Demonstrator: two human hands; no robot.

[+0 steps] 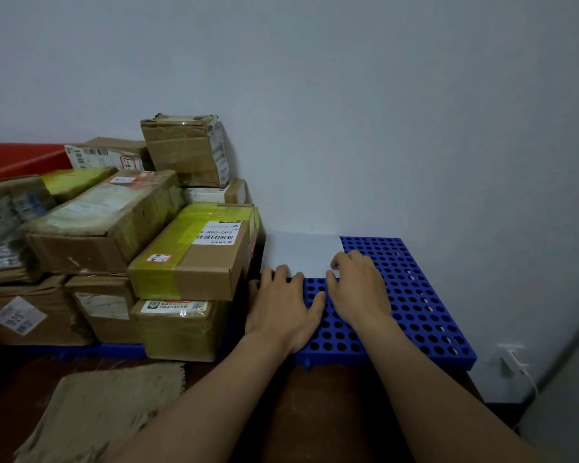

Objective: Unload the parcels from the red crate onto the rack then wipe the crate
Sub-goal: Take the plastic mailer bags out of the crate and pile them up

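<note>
Both forearms are extended forward, and the left hand [283,305] and right hand [358,289] are laid palm-down, side by side, on the blue perforated rack [415,295], at the near edge of a flat white parcel [301,253] lying against the wall. The left hand is held flat with loosely straight fingers, gripping nothing. The right hand's fingers are bent onto the parcel's near right corner, and whether it is pinched cannot be told. Stacked cardboard parcels [188,255] are shown just left of the hands, the red crate [20,158] behind them, and a brown cloth [97,406] in front.
</note>
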